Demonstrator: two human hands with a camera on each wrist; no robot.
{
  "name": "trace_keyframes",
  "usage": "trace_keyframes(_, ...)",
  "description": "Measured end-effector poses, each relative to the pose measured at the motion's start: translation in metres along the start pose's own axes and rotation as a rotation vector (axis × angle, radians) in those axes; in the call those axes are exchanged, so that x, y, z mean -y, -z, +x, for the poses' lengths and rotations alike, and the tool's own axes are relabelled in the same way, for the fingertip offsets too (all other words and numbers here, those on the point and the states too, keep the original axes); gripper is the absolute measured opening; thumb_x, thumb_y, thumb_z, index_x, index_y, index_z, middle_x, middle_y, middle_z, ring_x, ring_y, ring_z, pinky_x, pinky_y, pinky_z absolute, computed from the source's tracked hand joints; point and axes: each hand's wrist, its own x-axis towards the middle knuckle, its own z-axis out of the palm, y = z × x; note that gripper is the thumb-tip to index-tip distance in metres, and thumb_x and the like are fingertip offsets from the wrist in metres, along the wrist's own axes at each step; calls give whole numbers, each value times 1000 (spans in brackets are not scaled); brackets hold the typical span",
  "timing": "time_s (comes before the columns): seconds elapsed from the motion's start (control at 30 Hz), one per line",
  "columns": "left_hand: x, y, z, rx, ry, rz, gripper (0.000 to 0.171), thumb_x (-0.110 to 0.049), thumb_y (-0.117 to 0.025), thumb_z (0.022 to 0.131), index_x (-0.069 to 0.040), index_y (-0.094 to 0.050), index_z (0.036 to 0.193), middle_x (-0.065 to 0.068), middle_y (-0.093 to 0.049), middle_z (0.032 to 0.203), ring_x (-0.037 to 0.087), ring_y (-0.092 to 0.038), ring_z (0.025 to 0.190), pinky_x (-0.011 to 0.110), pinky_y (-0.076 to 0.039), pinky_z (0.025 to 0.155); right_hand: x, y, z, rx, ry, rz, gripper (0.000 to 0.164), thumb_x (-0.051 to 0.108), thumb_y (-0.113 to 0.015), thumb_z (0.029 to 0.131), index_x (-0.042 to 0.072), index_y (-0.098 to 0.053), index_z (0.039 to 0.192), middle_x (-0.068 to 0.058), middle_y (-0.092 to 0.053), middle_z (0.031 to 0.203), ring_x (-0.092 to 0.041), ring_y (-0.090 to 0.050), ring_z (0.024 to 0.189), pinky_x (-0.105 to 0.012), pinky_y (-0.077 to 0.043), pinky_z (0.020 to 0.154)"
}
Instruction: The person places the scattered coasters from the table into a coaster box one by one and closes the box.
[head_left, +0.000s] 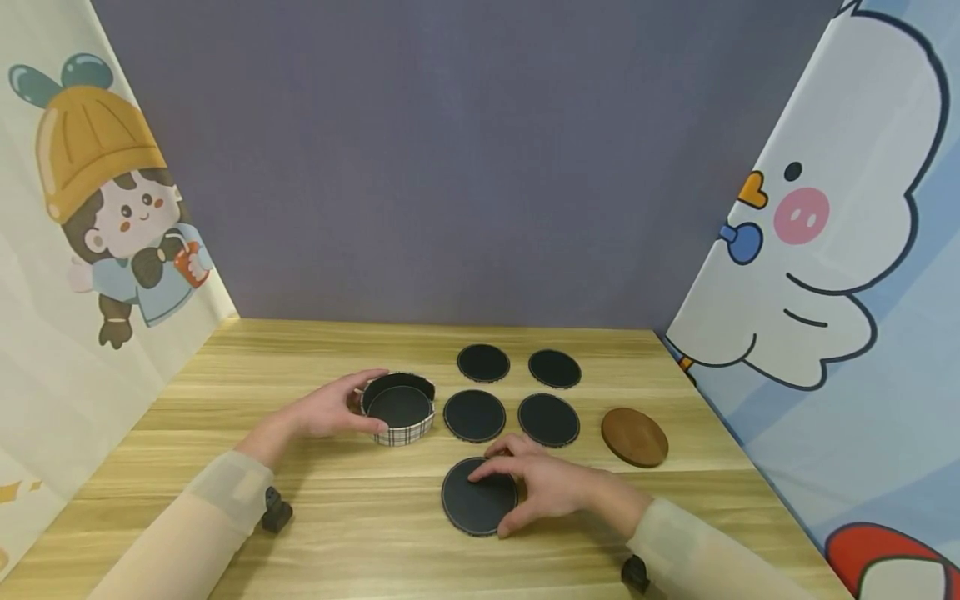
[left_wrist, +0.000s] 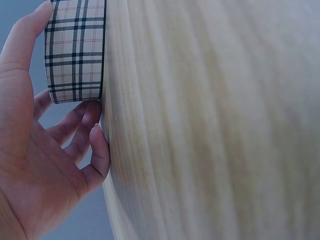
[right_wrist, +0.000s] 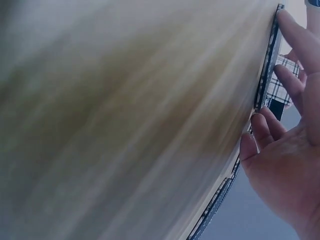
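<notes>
A round plaid coaster holder (head_left: 406, 433) with a black inside stands on the wooden table, left of several black round coasters. My left hand (head_left: 333, 407) grips it from the left, thumb at the near side and fingers round the far side. In the left wrist view its plaid wall (left_wrist: 75, 55) shows beside the thumb, its base at the tabletop. My right hand (head_left: 543, 482) holds the nearest black coaster (head_left: 472, 504) by its right part, thumb at the near edge, index finger over the top. The right wrist view shows this coaster's edge (right_wrist: 267, 62) at the fingertips.
Behind the right hand, coasters lie flat in two rows: a left one (head_left: 474, 415) and a right one (head_left: 548, 419), with a far left (head_left: 483, 362) and a far right (head_left: 554, 368). A brown round disc (head_left: 634, 437) lies to the right. A grey wall (head_left: 450, 167) rises behind the table.
</notes>
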Motion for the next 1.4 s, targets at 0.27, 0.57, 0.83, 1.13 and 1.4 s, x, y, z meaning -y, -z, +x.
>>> trace_keyframes(0.27, 1, 1, 1, -6, 1, 13, 108, -35, -94, 90, -8, -30, 173, 26, -61, 145, 36, -69, 126, 43, -56, 100, 2, 1, 5, 45, 7, -23, 76, 47, -94, 84, 50, -61, 152, -4, -41, 171, -32, -31, 160, -72, -22, 127)
trace_keyframes(0.57, 1, -1, 1, -6, -2, 6, 108, -36, -94, 90, -9, -30, 173, 25, -61, 143, 35, -70, 124, 43, -56, 100, 5, 0, 7, 30, 25, -74, 76, 46, -93, 82, 49, -61, 151, -1, -46, 166, -22, -37, 149, -57, -34, 122)
trace_keyframes(0.83, 0, -2, 1, -7, -4, 1, 108, -34, -94, 90, -8, -30, 173, 26, -59, 141, 34, -70, 122, 42, -56, 100, 4, -2, 9, 20, 37, -102, 77, 43, -95, 81, 50, -62, 150, 3, -48, 160, -18, -39, 144, -52, -38, 120)
trace_keyframes(1.13, 0, -1, 1, -9, -8, 1, 108, -33, -94, 89, -7, -30, 172, 27, -59, 143, 36, -70, 123, 43, -55, 100, 5, -1, 9, 19, 40, -104, 77, 43, -95, 80, 48, -62, 149, 3, -50, 155, -17, -38, 144, -49, -40, 119)
trace_keyframes(1.4, 1, -1, 1, -8, -14, 0, 108, -33, -94, 89, -7, -31, 172, 27, -60, 142, 34, -70, 122, 42, -55, 100, 4, 0, 7, 2, 22, -78, 77, 41, -95, 78, 43, -64, 148, 1, -49, 154, -18, -39, 143, -49, -39, 118)
